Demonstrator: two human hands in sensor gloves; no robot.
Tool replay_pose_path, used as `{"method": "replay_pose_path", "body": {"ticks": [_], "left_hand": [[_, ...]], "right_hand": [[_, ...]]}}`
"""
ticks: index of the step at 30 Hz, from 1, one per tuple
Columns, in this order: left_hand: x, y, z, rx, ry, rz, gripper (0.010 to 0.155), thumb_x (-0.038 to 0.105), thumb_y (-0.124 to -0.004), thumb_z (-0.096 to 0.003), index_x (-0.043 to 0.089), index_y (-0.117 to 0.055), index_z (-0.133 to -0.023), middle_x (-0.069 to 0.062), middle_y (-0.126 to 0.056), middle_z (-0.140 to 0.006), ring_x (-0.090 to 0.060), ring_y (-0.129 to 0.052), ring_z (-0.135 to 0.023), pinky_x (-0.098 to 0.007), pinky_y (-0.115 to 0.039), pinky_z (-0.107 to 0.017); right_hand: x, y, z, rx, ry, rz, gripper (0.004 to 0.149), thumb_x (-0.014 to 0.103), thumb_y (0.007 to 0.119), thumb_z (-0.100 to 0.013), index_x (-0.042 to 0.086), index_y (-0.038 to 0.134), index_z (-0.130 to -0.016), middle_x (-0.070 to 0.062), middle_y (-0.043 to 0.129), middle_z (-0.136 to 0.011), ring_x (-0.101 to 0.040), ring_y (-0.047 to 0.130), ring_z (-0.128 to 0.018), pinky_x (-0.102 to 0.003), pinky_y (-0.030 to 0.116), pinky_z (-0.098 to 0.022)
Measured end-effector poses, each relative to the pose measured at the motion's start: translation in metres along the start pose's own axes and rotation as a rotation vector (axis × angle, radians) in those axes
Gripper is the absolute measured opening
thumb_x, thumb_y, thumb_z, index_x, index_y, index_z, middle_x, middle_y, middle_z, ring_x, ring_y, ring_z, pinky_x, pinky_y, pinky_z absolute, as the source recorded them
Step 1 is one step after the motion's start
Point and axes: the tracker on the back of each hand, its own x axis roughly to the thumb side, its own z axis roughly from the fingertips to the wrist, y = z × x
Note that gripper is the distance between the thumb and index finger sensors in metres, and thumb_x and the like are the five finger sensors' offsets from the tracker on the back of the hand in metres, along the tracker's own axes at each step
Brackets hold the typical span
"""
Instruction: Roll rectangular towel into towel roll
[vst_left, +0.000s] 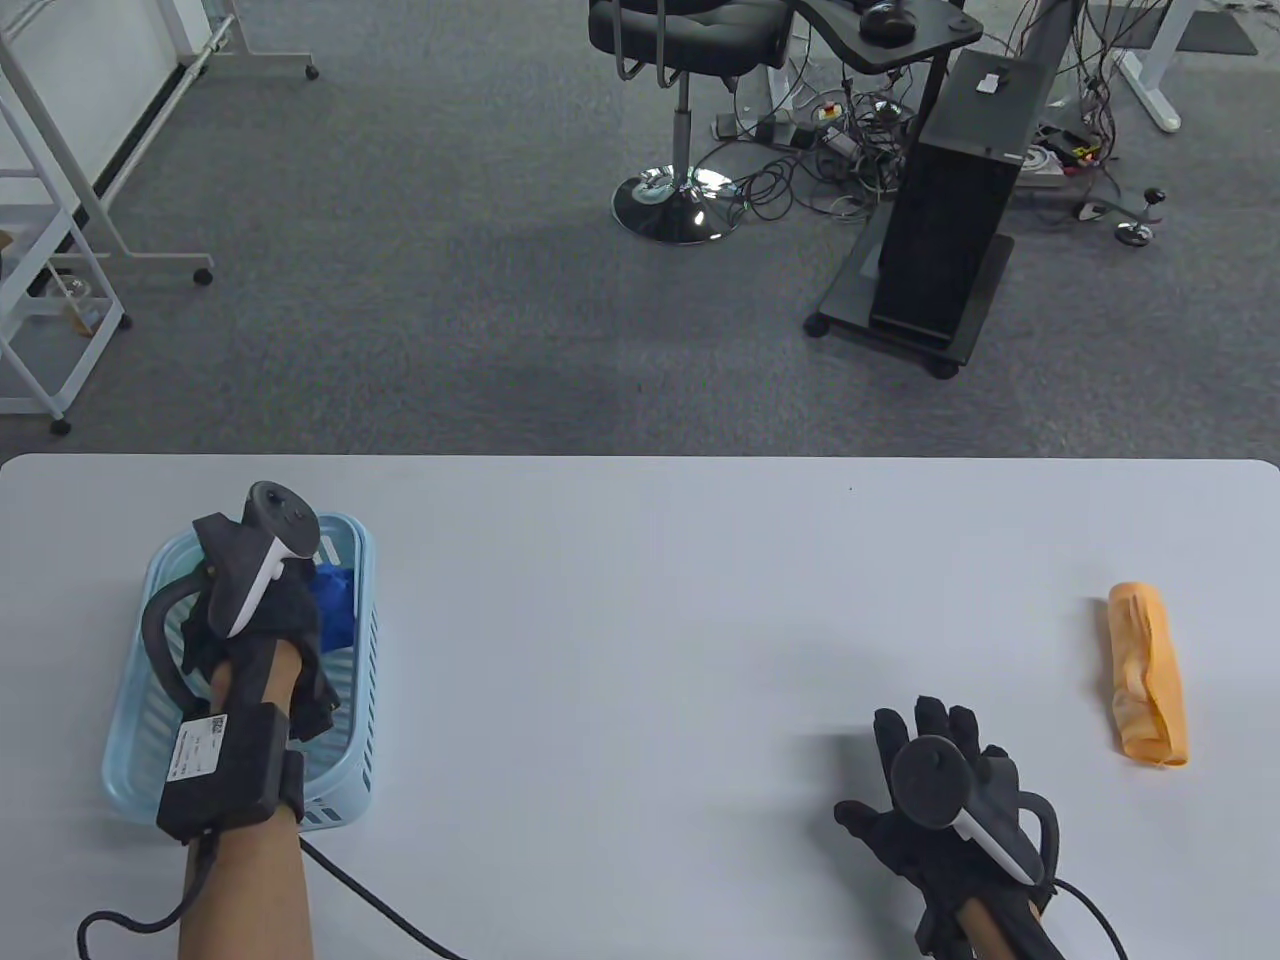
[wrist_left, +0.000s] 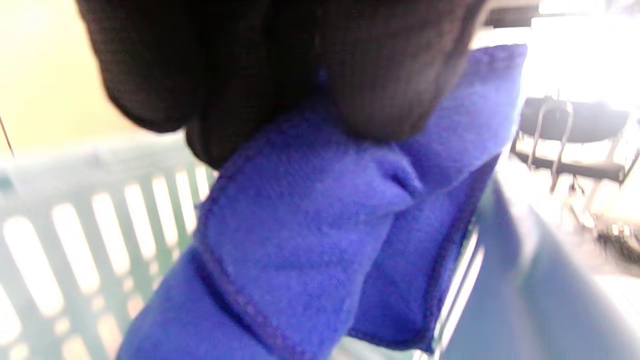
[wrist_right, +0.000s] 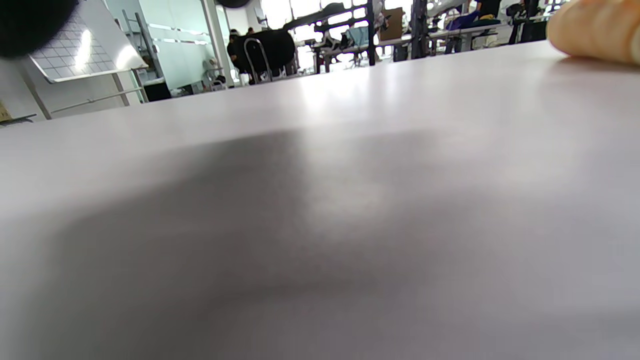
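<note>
Your left hand (vst_left: 262, 610) hides most of the crumpled blue cloth towel (vst_left: 335, 600) inside the pale blue slatted plastic basket (vst_left: 355, 700).

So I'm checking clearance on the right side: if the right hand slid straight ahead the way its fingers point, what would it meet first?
Probably nothing: the right hand points over bare table; the orange towel roll lies off to its right.

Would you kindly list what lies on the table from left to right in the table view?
Light blue basket with the left hand reaching into it and gripping a blue towel → right hand resting flat on the table → rolled orange towel.
</note>
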Motion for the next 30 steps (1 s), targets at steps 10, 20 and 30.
{"method": "replay_pose_path", "body": {"ticks": [10,20,30], "left_hand": [[0.049,0.091,0.111,0.367,-0.35,0.238,0.045,0.037,-0.088,-0.0376,0.041,-0.08,-0.082,-0.015,-0.104,-0.064,-0.022,-0.111,-0.041,-0.039,-0.091,-0.032],[0.096,-0.023,0.19,0.095,-0.594,0.571,0.045,0.038,-0.086,-0.0386,0.035,-0.081,-0.083,-0.013,-0.107,-0.053,-0.017,-0.112,-0.029,-0.037,-0.092,-0.025],[0.085,-0.163,0.192,-0.214,-0.467,0.683,0.046,0.036,-0.085,-0.0391,0.031,-0.079,-0.084,-0.016,-0.107,-0.056,-0.02,-0.114,-0.033,-0.038,-0.093,-0.026]], "right_hand": [[0.01,-0.002,0.004,0.01,-0.039,-0.005,0.098,0.066,0.07,-0.026,0.025,0.027,-0.105,-0.011,0.009,-0.106,-0.04,0.01,-0.1,-0.07,0.021,-0.069],[0.013,-0.001,0.005,0.022,-0.062,-0.023,0.098,0.066,0.069,-0.027,0.024,0.027,-0.105,-0.012,0.009,-0.106,-0.04,0.011,-0.1,-0.07,0.021,-0.068],[0.024,-0.001,0.009,0.034,-0.138,-0.078,0.095,0.064,0.069,-0.028,0.023,0.031,-0.105,-0.011,0.016,-0.108,-0.038,0.018,-0.102,-0.069,0.024,-0.069]]}}
